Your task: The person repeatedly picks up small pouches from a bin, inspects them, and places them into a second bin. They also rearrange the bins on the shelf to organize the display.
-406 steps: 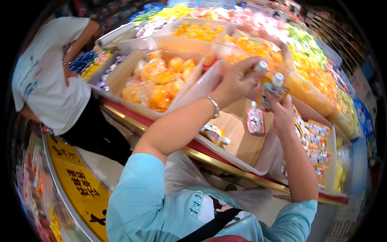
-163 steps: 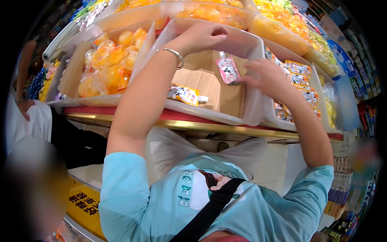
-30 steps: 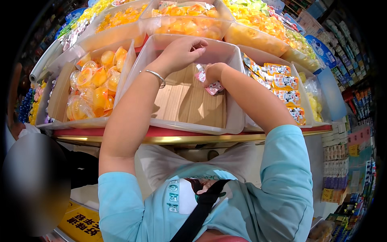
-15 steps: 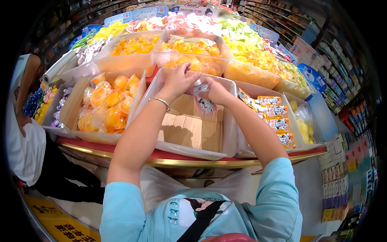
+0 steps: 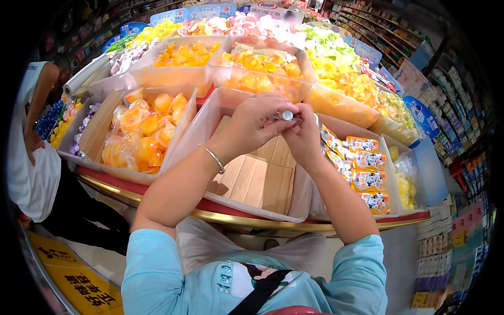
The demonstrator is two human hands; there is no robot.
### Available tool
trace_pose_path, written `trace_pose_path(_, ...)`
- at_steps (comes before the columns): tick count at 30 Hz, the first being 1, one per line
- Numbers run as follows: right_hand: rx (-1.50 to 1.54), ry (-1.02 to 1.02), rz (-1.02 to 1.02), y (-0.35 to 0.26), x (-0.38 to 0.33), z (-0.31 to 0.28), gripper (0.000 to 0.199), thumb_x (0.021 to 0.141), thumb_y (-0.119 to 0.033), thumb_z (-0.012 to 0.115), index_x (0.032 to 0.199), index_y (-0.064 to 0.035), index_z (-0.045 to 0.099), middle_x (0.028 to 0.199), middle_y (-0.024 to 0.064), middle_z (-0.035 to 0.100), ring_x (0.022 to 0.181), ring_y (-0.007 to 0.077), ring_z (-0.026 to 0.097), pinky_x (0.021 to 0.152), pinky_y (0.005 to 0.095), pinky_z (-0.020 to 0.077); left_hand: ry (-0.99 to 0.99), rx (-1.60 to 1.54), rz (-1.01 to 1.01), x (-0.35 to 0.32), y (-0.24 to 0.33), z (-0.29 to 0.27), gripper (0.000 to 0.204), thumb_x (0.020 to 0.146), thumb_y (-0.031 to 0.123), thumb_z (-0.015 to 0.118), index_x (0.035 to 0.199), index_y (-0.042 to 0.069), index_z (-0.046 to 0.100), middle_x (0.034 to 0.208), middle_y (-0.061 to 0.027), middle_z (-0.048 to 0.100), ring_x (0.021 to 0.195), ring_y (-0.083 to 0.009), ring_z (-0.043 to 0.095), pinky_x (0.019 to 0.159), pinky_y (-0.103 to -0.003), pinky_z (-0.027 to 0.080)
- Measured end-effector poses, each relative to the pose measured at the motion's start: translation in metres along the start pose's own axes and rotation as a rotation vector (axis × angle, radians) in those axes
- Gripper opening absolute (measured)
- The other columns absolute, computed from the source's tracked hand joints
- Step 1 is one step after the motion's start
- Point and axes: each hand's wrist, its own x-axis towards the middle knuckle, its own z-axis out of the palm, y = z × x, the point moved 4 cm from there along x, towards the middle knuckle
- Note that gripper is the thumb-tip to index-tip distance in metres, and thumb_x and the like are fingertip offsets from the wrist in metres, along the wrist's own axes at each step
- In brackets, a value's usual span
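Note:
Above a clear plastic bin [image 5: 303, 197] lined with brown cardboard [image 5: 257, 176], my two hands meet around a small spouted pouch [image 5: 286, 115]. Its pale cap points up toward me, while the fingers hide most of its body. My left hand [image 5: 257, 122], with a silver bangle on the wrist, is closed on the pouch from the left side. From the right, my right hand [image 5: 304, 137] pinches it too. Just right of this bin, orange spouted pouches [image 5: 369, 160] with white caps lie in a row in another bin.
Left of the middle bin stands a bin of orange jelly cups [image 5: 149, 126]. Further bins of yellow and orange sweets [image 5: 268, 65] rise behind. A gold-edged counter rim [image 5: 247, 221] curves in front of me. Another person [image 5: 37, 157] stands at the far left.
My hands have drawn closer together and turned the pouch, so its cap now faces me; its printed body hung visible below before. The view has shifted slightly.

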Motion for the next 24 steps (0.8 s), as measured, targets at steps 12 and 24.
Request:
trace_pose_path(12, -0.092, 0.023, -0.114, -0.023, -0.005, -0.001, 0.033, 0.073, 0.006, 0.056, 0.100, -0.0019, 0.039, 0.094, 0.0093, 0.052, 0.086, 0.0151, 0.053, 0.073, 0.0253, 0.0442, -0.003, -0.052, -0.088, -0.006, 0.001, 0.002, 0.025, 0.066, 0.006, 0.066, 0.089, 0.005, 0.059, 0.082, -0.0063, 0.060, 0.080, -0.0217, 0.057, 0.067, -0.031, 0.047)
trace_pose_path(24, -0.006, -0.087, 0.107, 0.002, 0.000, 0.002, 0.035, 0.075, -0.019, 0.060, 0.103, 0.0000, 0.049, 0.086, 0.0118, 0.057, 0.077, 0.0167, 0.055, 0.070, 0.0288, 0.0441, 0.269, -0.572, -0.508, -0.009, -0.022, -0.012, 0.023, 0.079, 0.015, 0.059, 0.098, 0.002, 0.053, 0.085, -0.0063, 0.056, 0.080, -0.0088, 0.054, 0.067, -0.020, 0.044)
